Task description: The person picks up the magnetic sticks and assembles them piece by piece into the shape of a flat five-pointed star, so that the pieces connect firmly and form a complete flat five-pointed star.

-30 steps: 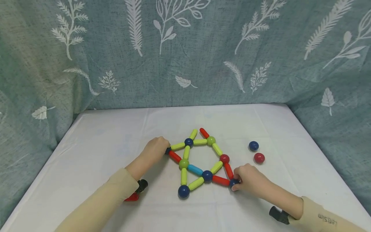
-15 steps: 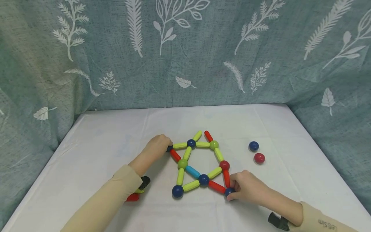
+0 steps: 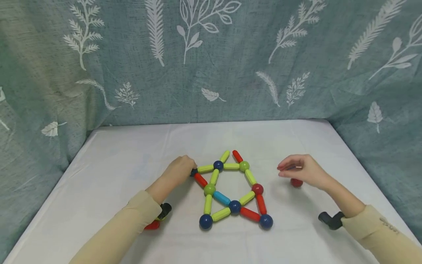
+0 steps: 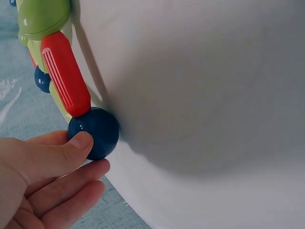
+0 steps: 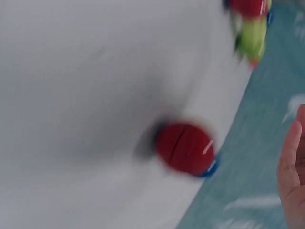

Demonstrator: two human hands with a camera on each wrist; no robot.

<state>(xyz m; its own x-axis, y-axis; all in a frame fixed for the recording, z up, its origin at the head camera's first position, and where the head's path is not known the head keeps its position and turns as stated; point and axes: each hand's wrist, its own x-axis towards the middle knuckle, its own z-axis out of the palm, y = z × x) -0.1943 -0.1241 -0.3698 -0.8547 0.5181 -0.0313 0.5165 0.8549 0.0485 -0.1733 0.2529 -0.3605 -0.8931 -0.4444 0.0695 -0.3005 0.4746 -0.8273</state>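
Note:
A flat star-like figure of building rods and balls lies mid-table; its centre is a ring of yellow-green rods and one blue rod (image 3: 221, 198). My left hand (image 3: 178, 172) pinches the dark blue ball (image 4: 97, 133) at its left point, thumb on top, where a red rod (image 4: 66, 74) joins. At the lower right point a dark blue ball (image 3: 266, 221) sits untouched. My right hand (image 3: 304, 168), fingers loosely extended, hovers over a loose red ball (image 3: 296, 182) and a blue ball (image 5: 212, 168), which its fingers largely hide in the head view. Nothing shows in its grasp.
At the top, a yellow-green rod (image 3: 225, 156) and a red rod (image 3: 237, 156) stick out with their tips apart. More rods, one red (image 3: 152, 225), lie partly under the left sleeve. A leaf-patterned curtain (image 3: 211, 62) hangs behind the white table (image 3: 125, 146).
My right hand has let go of the lower right blue ball and moved up and right to the loose balls. That corner slid toward me. The left hand keeps its pinch.

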